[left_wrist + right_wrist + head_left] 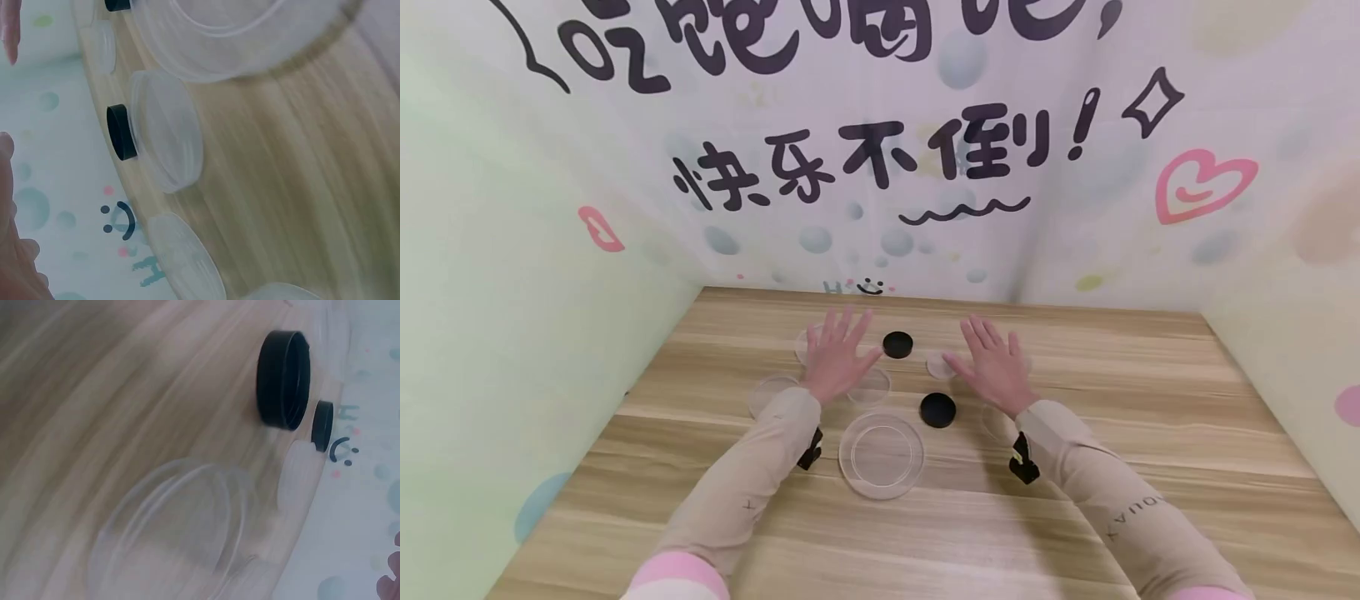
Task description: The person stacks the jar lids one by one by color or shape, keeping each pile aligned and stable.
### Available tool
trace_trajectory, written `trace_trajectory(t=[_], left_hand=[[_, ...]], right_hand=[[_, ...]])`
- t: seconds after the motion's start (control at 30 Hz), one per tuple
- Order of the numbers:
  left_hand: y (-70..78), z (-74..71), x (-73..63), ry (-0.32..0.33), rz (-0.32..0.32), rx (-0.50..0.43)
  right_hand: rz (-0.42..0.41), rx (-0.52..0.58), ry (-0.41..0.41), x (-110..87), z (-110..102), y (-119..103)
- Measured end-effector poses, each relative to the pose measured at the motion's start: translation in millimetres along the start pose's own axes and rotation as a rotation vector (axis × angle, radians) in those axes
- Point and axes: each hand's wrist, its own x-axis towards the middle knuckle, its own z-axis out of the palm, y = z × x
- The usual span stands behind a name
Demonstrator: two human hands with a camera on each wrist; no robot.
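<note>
My left hand (pixel 837 360) is spread with straight fingers above the table, over several clear round lids. My right hand (pixel 996 371) is likewise spread, over clear lids on the right. Neither hand holds anything; whether they touch the lids cannot be told. Between the hands lie a black round cap (pixel 898 344) at the back and another black cap (pixel 937 410) nearer. A large clear lid (pixel 882 456) lies in front, with a smaller clear lid (pixel 870 387) behind it. In the right wrist view the nearer black cap (pixel 269 381) stands beside a clear round dish (pixel 169 537).
The wooden table (pixel 955 533) meets a printed cloth wall (pixel 820 233) at the back, with side walls left and right. Another clear lid (pixel 772 393) lies by the left forearm. A faint clear lid (pixel 996 423) is near the right cuff.
</note>
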Motion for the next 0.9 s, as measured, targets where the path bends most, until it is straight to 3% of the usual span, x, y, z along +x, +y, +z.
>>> trace_trajectory(t=[0.23,0.5,0.7,0.9], left_hand=[[-21.0,1.3,-9.6,0.023,0.024,-0.049],[-48.6,-5.2,-15.8,0.037,0.029,-0.073],[-68.3,-6.5,-21.2,0.097,0.008,-0.127],[-78.9,-8.1,-24.4,0.157,-0.027,-0.214]], right_hand=[[-0.054,0.024,-0.014,7.1,1,-12],[-0.131,0.084,0.04,17.0,0,-28],[-0.169,0.122,0.053,28.6,4,-43],[-0.149,0.177,-0.001,42.3,10,-61]])
